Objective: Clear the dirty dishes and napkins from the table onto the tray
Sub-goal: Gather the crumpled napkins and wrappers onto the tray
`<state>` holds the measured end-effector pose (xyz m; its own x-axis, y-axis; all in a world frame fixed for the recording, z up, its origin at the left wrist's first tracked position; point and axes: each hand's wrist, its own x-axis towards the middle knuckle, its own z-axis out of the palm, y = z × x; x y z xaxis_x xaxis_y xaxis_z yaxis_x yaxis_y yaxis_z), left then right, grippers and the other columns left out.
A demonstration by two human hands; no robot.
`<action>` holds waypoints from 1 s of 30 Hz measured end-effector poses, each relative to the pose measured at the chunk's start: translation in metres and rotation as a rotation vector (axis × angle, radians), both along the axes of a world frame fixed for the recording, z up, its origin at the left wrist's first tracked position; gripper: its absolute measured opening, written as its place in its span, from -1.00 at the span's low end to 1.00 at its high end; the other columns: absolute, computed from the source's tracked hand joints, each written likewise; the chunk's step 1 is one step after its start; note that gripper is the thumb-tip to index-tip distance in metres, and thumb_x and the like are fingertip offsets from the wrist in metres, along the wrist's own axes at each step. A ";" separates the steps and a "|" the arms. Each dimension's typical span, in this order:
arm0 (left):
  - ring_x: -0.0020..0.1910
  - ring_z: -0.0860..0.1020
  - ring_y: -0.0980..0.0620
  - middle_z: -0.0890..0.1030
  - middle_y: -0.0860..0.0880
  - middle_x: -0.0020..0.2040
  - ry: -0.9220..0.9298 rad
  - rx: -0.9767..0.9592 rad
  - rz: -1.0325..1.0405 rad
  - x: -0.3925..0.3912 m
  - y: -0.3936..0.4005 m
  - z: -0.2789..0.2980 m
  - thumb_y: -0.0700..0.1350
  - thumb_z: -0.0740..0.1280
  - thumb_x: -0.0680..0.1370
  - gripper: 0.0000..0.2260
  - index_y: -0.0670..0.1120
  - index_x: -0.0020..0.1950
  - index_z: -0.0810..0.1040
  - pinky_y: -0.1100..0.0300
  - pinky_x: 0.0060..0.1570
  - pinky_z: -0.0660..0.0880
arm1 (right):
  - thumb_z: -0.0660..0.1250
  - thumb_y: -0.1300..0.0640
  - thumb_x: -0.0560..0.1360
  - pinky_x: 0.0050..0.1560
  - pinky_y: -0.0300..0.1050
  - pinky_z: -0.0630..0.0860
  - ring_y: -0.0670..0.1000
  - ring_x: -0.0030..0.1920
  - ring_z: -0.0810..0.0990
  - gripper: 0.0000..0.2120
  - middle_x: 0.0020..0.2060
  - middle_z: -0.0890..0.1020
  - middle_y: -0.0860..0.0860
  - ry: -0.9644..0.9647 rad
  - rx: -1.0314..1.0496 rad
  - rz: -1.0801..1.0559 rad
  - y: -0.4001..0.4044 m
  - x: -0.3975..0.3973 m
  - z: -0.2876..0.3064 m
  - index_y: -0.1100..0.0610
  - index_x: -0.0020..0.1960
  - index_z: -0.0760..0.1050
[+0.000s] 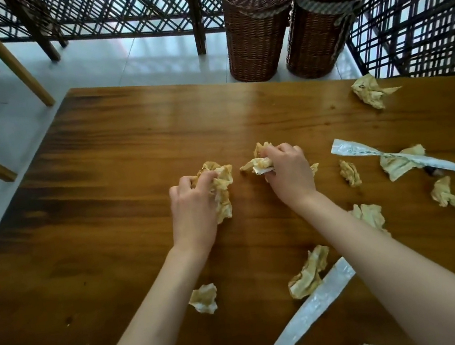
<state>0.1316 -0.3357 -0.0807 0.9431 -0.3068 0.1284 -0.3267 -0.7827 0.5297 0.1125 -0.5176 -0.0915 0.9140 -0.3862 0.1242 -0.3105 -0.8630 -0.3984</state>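
**Crumpled napkins gripped in both hands at mid-worktop**

A crumpled yellowish napkin (pixel 221 187) is gripped by the left hand (pixel 194 208), whose fingers are curled over its left side; the wad is pressed against the wooden worktop (pixel 114 149). A second crumpled napkin (pixel 257 162) is clutched by the right hand (pixel 289 172), the fingers closed round it, with paper seen sticking out above the knuckles and to the left. The two hands are held close together near the middle of the worktop, the two wads lying just apart.

Many more crumpled napkins are scattered over the near and right parts of the worktop: one near the far right edge (pixel 370 91), one just right of the right wrist (pixel 349 173), one between the forearms (pixel 309 273), one beside the left forearm (pixel 203 298), and others along the right side. Two long white paper wrappers are laid among them, one on the right (pixel 367 152) crossing a napkin, one near the front (pixel 304 317) partly covered by the right forearm.

Beyond the worktop, two lidded wicker baskets (pixel 256 29) are stood side by side on the pale tiled floor against a dark lattice screen (pixel 115 10). Wooden chair legs (pixel 11 58) are seen at the left. No tray can be seen.
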 end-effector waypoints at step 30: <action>0.46 -0.02 0.00 0.13 0.01 0.48 0.217 0.107 -0.432 -0.136 0.099 -0.002 0.23 0.20 0.49 -0.39 0.09 0.49 0.14 0.01 0.42 0.09 | 0.32 -0.21 0.43 0.19 0.13 0.34 0.19 0.31 0.24 -0.39 0.34 0.33 0.11 0.277 -0.025 -0.264 0.086 -0.174 0.009 -0.10 0.40 0.21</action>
